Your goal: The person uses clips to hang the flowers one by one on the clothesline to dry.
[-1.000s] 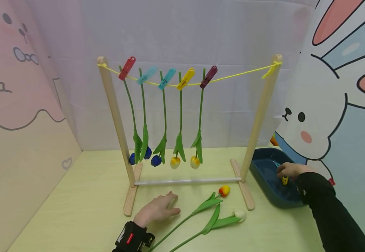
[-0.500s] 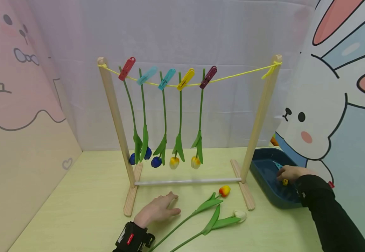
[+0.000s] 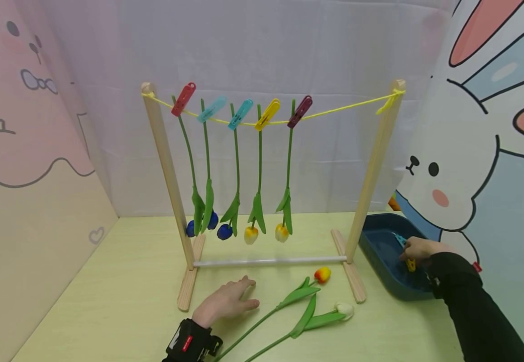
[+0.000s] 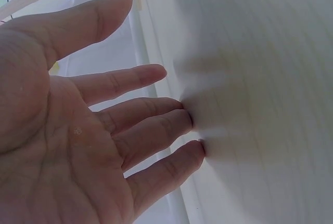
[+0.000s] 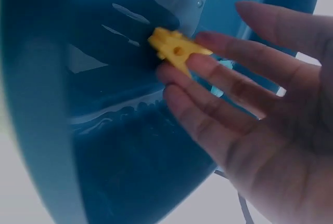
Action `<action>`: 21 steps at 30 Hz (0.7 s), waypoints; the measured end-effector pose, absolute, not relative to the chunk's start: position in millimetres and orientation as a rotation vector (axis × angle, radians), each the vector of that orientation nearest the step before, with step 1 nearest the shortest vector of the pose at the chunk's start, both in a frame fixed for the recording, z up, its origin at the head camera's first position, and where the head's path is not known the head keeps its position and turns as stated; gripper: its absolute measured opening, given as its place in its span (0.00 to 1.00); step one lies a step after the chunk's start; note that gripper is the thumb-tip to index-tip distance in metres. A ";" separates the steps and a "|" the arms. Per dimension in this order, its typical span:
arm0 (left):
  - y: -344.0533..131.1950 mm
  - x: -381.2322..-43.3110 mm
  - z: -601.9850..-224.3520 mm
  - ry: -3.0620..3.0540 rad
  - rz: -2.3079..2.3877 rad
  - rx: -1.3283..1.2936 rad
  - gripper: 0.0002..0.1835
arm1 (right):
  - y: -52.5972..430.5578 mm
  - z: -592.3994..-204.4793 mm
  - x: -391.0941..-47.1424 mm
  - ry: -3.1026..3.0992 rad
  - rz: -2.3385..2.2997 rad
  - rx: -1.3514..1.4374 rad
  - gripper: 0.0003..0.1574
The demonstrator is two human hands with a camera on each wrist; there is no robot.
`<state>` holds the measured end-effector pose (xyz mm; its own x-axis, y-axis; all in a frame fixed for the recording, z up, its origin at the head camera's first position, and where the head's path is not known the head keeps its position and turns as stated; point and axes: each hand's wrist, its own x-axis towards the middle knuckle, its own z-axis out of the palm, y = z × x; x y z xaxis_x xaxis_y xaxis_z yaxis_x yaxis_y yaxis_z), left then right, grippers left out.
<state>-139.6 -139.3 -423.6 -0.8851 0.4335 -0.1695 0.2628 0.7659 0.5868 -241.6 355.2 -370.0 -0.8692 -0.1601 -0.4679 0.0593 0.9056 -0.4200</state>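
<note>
My right hand [image 3: 420,249] reaches into a dark blue basin [image 3: 381,246] at the right. In the right wrist view its fingers touch a yellow clothespin [image 5: 171,44] on the basin floor, while the thumb stands apart from it. A light blue clothespin [image 3: 399,240] lies beside those fingers, partly covered by them. My left hand [image 3: 225,301] rests on the table with relaxed fingers, its fingertips at the tabletop. Right of it lie two artificial tulips, one red and yellow [image 3: 322,274], one white [image 3: 344,310]; their stem ends run out of view.
A wooden frame [image 3: 375,171] holds a yellow string [image 3: 347,106]. Clothespins such as a red one [image 3: 183,99] and a dark red one [image 3: 300,111] hang blue tulips [image 3: 224,232] and yellow-white tulips [image 3: 282,233] head down. A white rod [image 3: 271,261] joins the frame's feet.
My right hand has shifted slightly within the basin. The yellow clothespin has moved a little toward me, and more of the light blue one shows. My left hand has stayed put.
</note>
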 end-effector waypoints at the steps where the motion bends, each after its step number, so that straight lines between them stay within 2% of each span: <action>1: -139.2 -139.6 -423.5 2.667 0.822 0.540 0.32 | 356.3 -370.6 -242.1 2.576 -0.584 -0.087 0.23; 15: -139.2 -139.9 -423.7 2.665 0.819 0.531 0.32 | 367.2 -370.2 -240.0 2.887 -0.610 -0.314 0.06; 21: -138.8 -140.2 -424.9 2.665 0.820 0.543 0.33 | 363.4 -370.9 -235.1 3.060 -0.685 -0.377 0.09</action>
<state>-140.2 -138.8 -424.9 -0.8836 0.4362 -0.1704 0.2649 0.7656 0.5862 -235.1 363.4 -370.9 -0.9714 -0.2275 0.0675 -0.2346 0.8775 -0.4183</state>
